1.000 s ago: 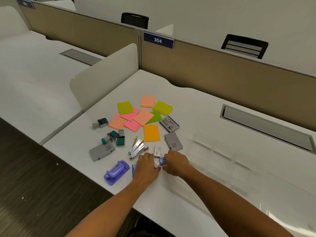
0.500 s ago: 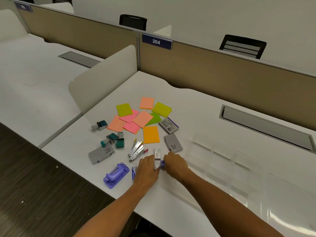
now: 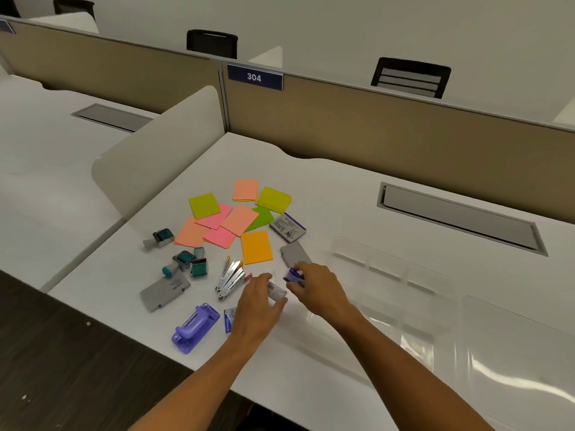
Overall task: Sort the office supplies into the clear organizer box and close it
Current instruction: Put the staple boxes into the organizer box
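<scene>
While gripped, staple box point(image 3: 277, 290) diagonal.

White desk point(image 3: 342, 188); tan partition point(image 3: 373, 126) with navy sign point(image 3: 254, 76), white "304". Sticky pads: yellow-green point(image 3: 204, 205), salmon point(image 3: 245, 190), pink point(image 3: 219, 237), orange point(image 3: 256, 247), lime point(image 3: 262, 218). Teal-and-grey stamps point(image 3: 186, 259). Lavender hole punch point(image 3: 195, 327). Grey boxes point(image 3: 164, 293). Silver staplers point(image 3: 231, 279). Clear organizer box point(image 3: 389, 290). Black chairs point(image 3: 410, 76).

Neon sticky-note pads in yellow, pink, orange and green point(image 3: 231, 217) lie fanned at the far side of the pile. Nearer lie teal stamps point(image 3: 186, 259), silver staplers point(image 3: 231, 277), grey staple boxes point(image 3: 164, 292) and a purple hole punch point(image 3: 193, 328). The clear plastic organizer box point(image 3: 389, 275) sits open to the right.
</scene>
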`<state>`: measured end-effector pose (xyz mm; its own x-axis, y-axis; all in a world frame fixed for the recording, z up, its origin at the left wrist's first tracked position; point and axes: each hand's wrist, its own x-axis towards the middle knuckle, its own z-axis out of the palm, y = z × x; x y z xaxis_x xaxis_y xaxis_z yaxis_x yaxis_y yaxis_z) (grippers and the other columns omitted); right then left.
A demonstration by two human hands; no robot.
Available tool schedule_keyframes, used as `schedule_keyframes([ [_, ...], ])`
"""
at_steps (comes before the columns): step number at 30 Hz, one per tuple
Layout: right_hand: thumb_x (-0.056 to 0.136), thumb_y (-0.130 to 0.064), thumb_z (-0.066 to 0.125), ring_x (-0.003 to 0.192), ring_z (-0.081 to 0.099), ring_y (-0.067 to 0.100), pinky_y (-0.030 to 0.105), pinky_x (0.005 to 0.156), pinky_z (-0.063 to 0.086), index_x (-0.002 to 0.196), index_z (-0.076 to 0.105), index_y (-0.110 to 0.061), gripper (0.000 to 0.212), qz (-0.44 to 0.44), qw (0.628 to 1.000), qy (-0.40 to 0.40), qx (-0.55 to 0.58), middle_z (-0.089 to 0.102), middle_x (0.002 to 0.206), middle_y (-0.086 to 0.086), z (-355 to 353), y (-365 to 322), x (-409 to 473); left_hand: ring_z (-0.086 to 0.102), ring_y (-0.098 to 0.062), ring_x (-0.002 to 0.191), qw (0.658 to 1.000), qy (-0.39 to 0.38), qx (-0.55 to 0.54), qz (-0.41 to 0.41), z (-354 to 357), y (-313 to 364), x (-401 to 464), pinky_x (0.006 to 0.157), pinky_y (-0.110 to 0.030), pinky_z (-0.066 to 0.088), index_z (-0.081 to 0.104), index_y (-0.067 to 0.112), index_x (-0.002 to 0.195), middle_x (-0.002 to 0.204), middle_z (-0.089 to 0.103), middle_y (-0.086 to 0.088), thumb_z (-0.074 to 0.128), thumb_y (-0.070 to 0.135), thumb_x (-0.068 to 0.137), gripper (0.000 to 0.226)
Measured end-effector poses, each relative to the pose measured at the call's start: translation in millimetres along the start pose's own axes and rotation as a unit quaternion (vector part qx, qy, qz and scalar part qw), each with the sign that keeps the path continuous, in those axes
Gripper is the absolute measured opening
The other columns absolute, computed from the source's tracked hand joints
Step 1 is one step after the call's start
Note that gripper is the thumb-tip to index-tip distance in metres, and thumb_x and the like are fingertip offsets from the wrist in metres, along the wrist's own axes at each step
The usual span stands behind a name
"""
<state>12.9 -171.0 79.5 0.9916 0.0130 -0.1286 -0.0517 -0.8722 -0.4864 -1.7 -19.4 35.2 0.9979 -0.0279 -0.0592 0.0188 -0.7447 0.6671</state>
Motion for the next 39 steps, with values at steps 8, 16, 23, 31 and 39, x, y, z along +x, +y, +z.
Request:
schedule_keyframes([
  [8,0.087,-0.043,0.068,0.095,0.062,0.017,0.026,0.083,0.050,0.127,0.059,-0.023,0.045,0.091,0.991,0.045,0.086,0.065,0.121,0.003,-30.4,44.5,-31.0,0.052,-0.020,0.124,0.996,-0.043,-0.069,0.026,8.7,49.3,-12.8,0.099,-0.034,0.049,0.028,0.024,0.146,0.138,0.051,-0.003,0.074,0.052,0.074,0.090],
  [16,0.088,-0.048,0.066,0.101,0.060,0.016,0.027,0.084,0.049,0.124,0.062,-0.024,0.043,0.144,0.987,0.059,0.040,0.065,0.120,-0.001,-34.5,74.4,-54.0,0.049,-0.018,0.126,0.991,-0.085,-0.010,0.099,36.8,72.4,-26.6,0.102,-0.034,0.048,0.023,0.027,0.149,0.142,0.047,-0.001,0.069,0.059,0.076,0.092],
  [23,0.089,-0.054,0.061,0.107,0.052,0.016,0.028,0.084,0.048,0.124,0.065,-0.026,0.045,0.147,0.986,0.056,-0.053,0.065,0.114,-0.002,-22.2,80.6,-56.6,0.056,-0.016,0.113,0.983,-0.081,0.130,0.097,61.3,79.7,-31.9,0.100,-0.033,0.041,0.000,0.028,0.152,0.131,0.058,0.000,0.060,0.075,0.071,0.111],
  [31,0.089,-0.058,0.055,0.095,0.046,0.016,0.029,0.081,0.043,0.109,0.071,-0.025,0.041,0.107,0.984,0.044,-0.135,0.066,0.098,-0.004,-8.7,77.4,-46.4,0.053,-0.018,0.105,0.962,-0.010,0.253,0.105,69.4,75.4,-35.0,0.087,-0.034,0.035,0.013,0.026,0.153,0.119,0.066,0.000,0.050,0.081,0.071,0.105],
  [39,0.091,-0.059,0.054,0.095,0.048,0.018,0.031,0.079,0.034,0.087,0.068,-0.021,0.040,0.100,0.975,0.029,-0.198,0.067,0.085,-0.003,2.9,74.6,-34.5,0.046,-0.020,0.124,0.959,-0.042,0.254,0.117,63.8,69.8,-33.0,0.104,-0.040,0.029,0.037,0.032,0.144,0.133,0.058,0.002,0.045,0.072,0.082,0.074],
])
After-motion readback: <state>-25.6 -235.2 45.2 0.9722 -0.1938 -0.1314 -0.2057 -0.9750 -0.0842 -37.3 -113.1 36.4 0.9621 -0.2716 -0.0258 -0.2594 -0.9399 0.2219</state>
